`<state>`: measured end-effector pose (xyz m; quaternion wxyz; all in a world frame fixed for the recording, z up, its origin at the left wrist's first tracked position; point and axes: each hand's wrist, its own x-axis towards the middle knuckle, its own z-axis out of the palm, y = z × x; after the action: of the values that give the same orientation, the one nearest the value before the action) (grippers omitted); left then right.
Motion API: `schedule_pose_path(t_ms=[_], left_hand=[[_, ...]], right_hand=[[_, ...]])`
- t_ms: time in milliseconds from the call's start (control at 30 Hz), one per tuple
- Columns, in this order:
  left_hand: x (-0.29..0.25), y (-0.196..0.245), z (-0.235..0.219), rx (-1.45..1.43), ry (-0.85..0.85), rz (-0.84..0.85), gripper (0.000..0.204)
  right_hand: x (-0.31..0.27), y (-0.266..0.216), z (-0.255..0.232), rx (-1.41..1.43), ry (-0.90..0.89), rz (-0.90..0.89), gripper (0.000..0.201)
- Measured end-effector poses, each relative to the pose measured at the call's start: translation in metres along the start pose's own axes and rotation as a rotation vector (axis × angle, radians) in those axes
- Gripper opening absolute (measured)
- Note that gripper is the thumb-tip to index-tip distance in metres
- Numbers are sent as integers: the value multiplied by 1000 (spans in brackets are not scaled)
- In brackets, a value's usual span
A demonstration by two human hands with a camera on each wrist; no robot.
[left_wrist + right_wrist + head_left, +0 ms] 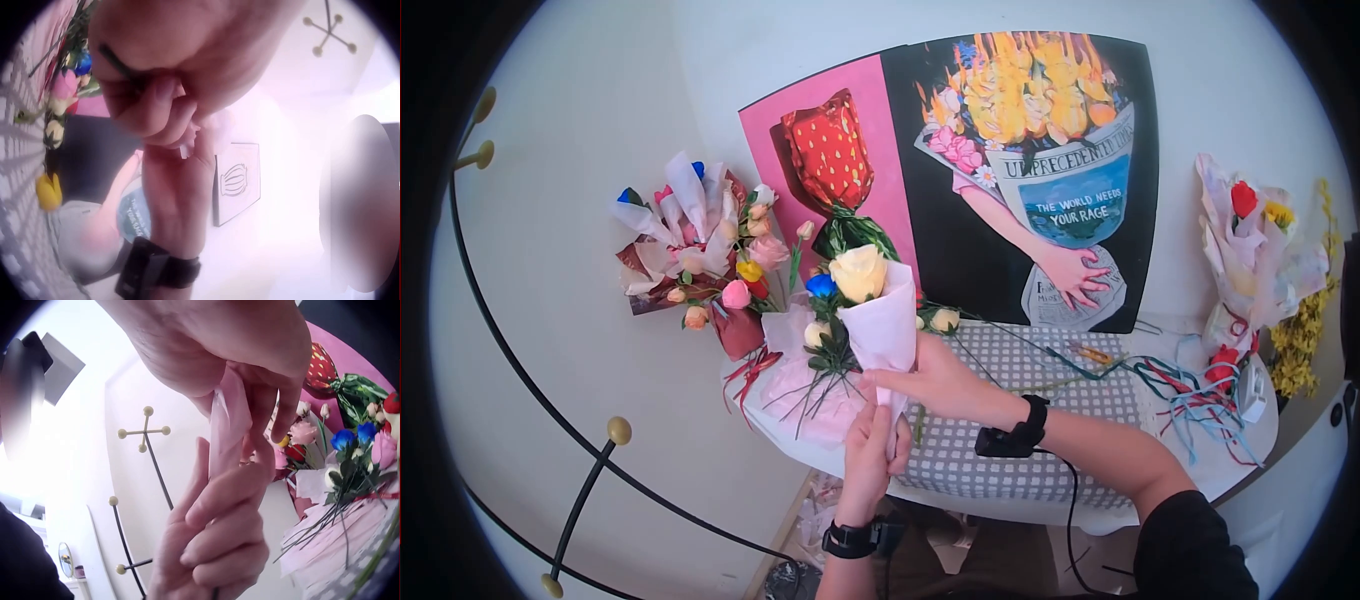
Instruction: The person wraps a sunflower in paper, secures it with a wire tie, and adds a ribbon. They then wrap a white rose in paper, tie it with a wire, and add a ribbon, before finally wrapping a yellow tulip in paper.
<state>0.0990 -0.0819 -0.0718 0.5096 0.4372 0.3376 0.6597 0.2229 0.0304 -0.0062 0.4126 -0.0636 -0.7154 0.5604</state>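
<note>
A large cream rose (858, 274) stands upright in a cone of pale pink wrapping paper (882, 330), held above the near left part of the table. My left hand (872, 450) grips the narrow lower end of the cone, fingers curled round it; a green stem end (119, 61) pokes out of that fist. Just above, my right hand (940, 380) pinches the paper between thumb and fingers, its fingers partly behind the cone. In the right wrist view the folded paper (228, 425) runs between both hands. Behind lie a blue rose (821, 286) and thin stems on pink paper (800, 405).
A large bouquet (710, 240) stands at the left, another wrapped bouquet (1250, 240) at the right. Ribbons (1200, 400) and a box cutter (1090, 353) lie on the table's right side. Two pictures (1020, 180) lean at the back over the checked cloth (1000, 450).
</note>
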Motion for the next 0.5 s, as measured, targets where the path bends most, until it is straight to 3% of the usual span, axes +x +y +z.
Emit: schedule_pose_path(t_ms=[67,167,267,367,433,500], left_hand=[[-2,-3,1,95,15,8,25],[-11,-9,-4,248,30,-1,25],[-13,-13,-9,297,53,8,25],[-16,-11,-9,234,83,16,25],[-18,-8,-6,-10,68,22,25],[-16,-9,-3,-17,125,74,25]], right_hand=[[3,-3,-6,-42,56,-42,39],[5,-5,-11,121,98,33,32],[6,-4,-13,41,93,-62,29],[6,-8,-10,131,51,23,28],[6,-3,-9,245,-29,40,40],[2,10,-3,207,-13,103,41]])
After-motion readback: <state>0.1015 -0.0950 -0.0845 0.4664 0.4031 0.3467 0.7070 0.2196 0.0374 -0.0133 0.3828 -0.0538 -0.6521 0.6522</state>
